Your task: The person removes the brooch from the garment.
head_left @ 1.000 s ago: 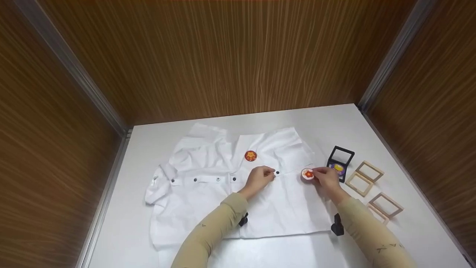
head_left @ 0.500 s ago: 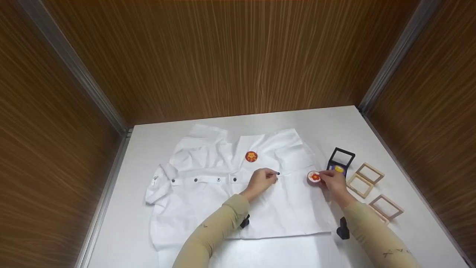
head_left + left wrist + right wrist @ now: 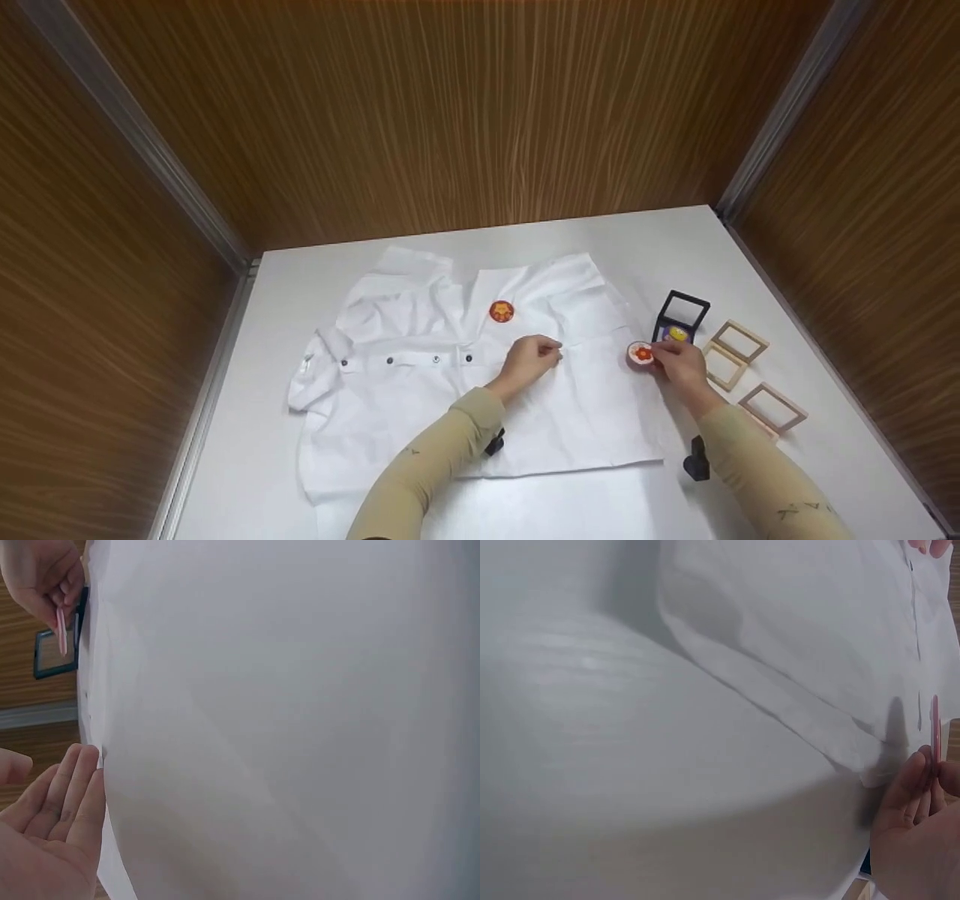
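Note:
A white shirt (image 3: 600, 420) with dark buttons lies spread on the table. My right hand (image 3: 682, 367) pinches a round white badge with a red flower (image 3: 640, 353) by its edge, over the right side of the shirt. Seen edge-on in the right wrist view, the badge (image 3: 935, 716) is a thin pink-red disc. My left hand (image 3: 529, 360) is at the button strip, its fingertips covering a button there. In the left wrist view the left hand's fingers (image 3: 60, 810) are straight beside the cloth, thumb apart. A red badge with an orange star shape (image 3: 502, 311) lies on the shirt's upper part.
Right of the shirt stands an open black frame case (image 3: 686, 309) with a purple and yellow badge (image 3: 677, 334) in it. Beside it are an open gold case (image 3: 739, 341) and an open pinkish case (image 3: 776, 409). Wood-grain panels (image 3: 480, 112) enclose the table.
My right hand has moved to the right with the flower badge, toward the black case. My left hand has shifted slightly right, and its fingertips now cover the button seen before.

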`<action>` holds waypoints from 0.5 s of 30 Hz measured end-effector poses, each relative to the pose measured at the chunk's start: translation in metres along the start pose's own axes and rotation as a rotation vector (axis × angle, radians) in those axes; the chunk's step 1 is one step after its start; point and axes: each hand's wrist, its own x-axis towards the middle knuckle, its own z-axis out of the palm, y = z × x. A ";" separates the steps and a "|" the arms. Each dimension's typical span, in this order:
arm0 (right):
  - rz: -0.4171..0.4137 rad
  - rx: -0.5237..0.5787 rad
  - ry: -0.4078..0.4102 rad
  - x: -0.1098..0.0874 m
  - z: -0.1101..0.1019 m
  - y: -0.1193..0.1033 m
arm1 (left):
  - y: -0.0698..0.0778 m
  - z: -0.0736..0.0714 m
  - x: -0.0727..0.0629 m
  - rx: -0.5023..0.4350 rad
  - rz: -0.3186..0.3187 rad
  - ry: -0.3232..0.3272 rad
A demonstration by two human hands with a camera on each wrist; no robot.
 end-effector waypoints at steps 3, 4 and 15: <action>0.009 0.058 -0.002 0.000 -0.002 0.001 | 0.000 0.001 -0.001 0.019 -0.010 0.003; 0.014 0.077 -0.003 -0.001 -0.002 0.002 | 0.000 0.002 -0.001 0.020 -0.011 0.002; 0.044 0.151 0.028 -0.003 -0.017 0.007 | 0.001 0.008 -0.003 -0.007 0.018 -0.042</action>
